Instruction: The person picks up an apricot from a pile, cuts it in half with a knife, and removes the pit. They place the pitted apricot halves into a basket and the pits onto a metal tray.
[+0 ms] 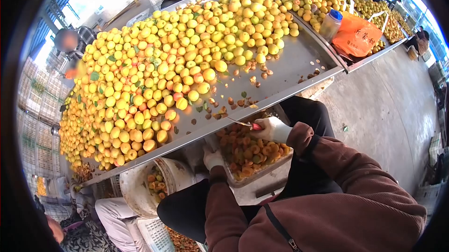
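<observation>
My right hand (271, 129), in a white glove, is closed round the red handle of a knife (243, 122); the blade points left, by the table's front edge. Below it is a shallow tray (243, 182) full of cut apricot halves (252, 153). At the tray's left side is my left hand (213, 158), also gloved. Its fingers look curled, but what they hold, if anything, is hidden. Across the metal table (280, 74) spreads a large heap of whole yellow apricots (154, 69). Apricot pits (234, 104) and leaves lie near its front edge.
A dirty white bucket (133, 191) with fruit pieces stands left of my knee. Beyond a metal divider are an orange bag (358, 36) and a blue-lidded jar (330, 25). Other people sit around the table, one close at lower left. A white crate (156, 233) holds pits below.
</observation>
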The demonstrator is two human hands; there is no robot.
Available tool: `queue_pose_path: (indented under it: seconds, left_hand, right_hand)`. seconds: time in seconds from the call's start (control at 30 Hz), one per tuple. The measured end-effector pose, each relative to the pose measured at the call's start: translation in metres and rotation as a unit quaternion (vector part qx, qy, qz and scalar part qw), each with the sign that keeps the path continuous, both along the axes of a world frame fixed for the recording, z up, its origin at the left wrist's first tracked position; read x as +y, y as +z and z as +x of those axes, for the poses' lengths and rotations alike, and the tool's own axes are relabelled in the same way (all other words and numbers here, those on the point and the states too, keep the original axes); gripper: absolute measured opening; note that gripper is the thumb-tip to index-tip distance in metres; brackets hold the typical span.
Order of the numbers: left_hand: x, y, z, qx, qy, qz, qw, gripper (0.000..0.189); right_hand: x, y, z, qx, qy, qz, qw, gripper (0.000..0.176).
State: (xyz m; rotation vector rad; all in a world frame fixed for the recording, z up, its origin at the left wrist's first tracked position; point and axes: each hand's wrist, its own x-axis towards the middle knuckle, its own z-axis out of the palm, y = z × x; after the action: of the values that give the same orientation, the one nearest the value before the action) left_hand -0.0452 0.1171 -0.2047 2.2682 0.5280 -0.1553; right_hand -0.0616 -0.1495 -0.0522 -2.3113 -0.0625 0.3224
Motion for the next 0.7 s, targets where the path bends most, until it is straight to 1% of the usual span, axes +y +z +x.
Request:
queue_pose_path:
  seconds: [0.07,0.1,0.13,0.17,0.2,0.23,0.27,0.3,0.33,0.37,0.4,0.43,0.47,0.5,0.53,0.57,0.6,0.67,0.7]
  left_hand:
    - [0.008,-0.008,0.0,-0.031,-0.006,0.011,0.999,0.057]
    - [0.01,-0.012,0.003,-0.03,-0.004,0.007,1.0,0.057]
    - [0.013,-0.015,0.005,-0.021,0.07,-0.142,0.987,0.051]
    - [0.017,-0.018,0.008,-0.012,0.144,-0.288,0.947,0.046]
    - [0.022,-0.016,0.012,-0.013,0.148,-0.29,0.946,0.046]
    - [0.029,-0.007,0.018,-0.024,0.028,-0.087,0.996,0.043]
    - [0.036,0.002,0.022,-0.032,-0.093,0.125,0.987,0.043]
    - [0.037,0.027,0.026,-0.033,-0.086,0.132,0.987,0.043]
    - [0.036,0.064,0.032,-0.004,-0.142,0.141,0.98,0.042]
    - [0.037,0.086,0.036,0.025,-0.198,0.151,0.968,0.042]
    - [0.042,0.078,0.041,-0.059,-0.242,0.16,0.955,0.037]
    - [0.033,0.108,0.039,-0.037,-0.249,0.052,0.966,0.041]
    - [0.022,0.138,0.036,-0.011,-0.254,-0.059,0.965,0.046]
    - [0.014,0.158,0.035,-0.009,-0.259,-0.051,0.965,0.046]
    - [0.006,0.175,0.035,-0.029,-0.321,-0.029,0.946,0.045]
    - [-0.003,0.193,0.039,-0.05,-0.381,-0.007,0.923,0.044]
    - [-0.013,0.214,0.044,-0.048,-0.384,-0.001,0.922,0.044]
    - [-0.036,0.246,0.063,0.08,-0.318,-0.076,0.942,0.038]
    - [-0.044,0.25,0.082,0.029,-0.302,-0.046,0.952,0.036]
  right_hand:
    - [0.011,0.0,0.003,0.009,0.012,-0.002,1.0,0.039]
    - [0.016,0.001,0.0,-0.006,0.02,-0.001,1.0,0.039]
    - [0.019,0.003,-0.004,-0.019,0.028,0.001,0.999,0.039]
    - [0.019,0.007,-0.004,-0.008,0.055,-0.021,0.998,0.038]
    - [0.019,0.015,-0.007,-0.007,0.059,-0.022,0.998,0.038]
    - [0.02,0.026,-0.01,0.001,0.042,0.003,0.999,0.038]
    - [0.02,0.031,-0.013,0.009,0.024,0.032,0.999,0.038]
    - [0.018,0.027,-0.012,-0.015,0.013,0.056,0.998,0.034]
    - [0.018,0.04,-0.014,-0.034,0.005,0.062,0.997,0.033]
    - [0.019,0.043,-0.016,-0.033,-0.015,0.081,0.996,0.032]
    - [0.018,0.044,-0.017,-0.031,-0.036,0.1,0.994,0.031]
    - [0.016,0.049,-0.02,-0.034,-0.044,0.121,0.991,0.031]
    - [0.016,0.048,-0.023,-0.035,-0.049,0.13,0.99,0.031]
    - [0.016,0.047,-0.026,-0.03,-0.053,0.161,0.985,0.031]
    - [0.013,0.045,-0.027,-0.026,-0.055,0.19,0.98,0.03]
    - [0.01,0.043,-0.026,-0.026,-0.032,0.153,0.987,0.028]
    - [0.006,0.037,-0.025,-0.027,-0.034,0.16,0.986,0.028]
    - [0.001,0.023,-0.023,-0.029,-0.033,0.215,0.976,0.027]
    - [-0.002,0.023,-0.024,-0.029,-0.05,0.224,0.973,0.025]
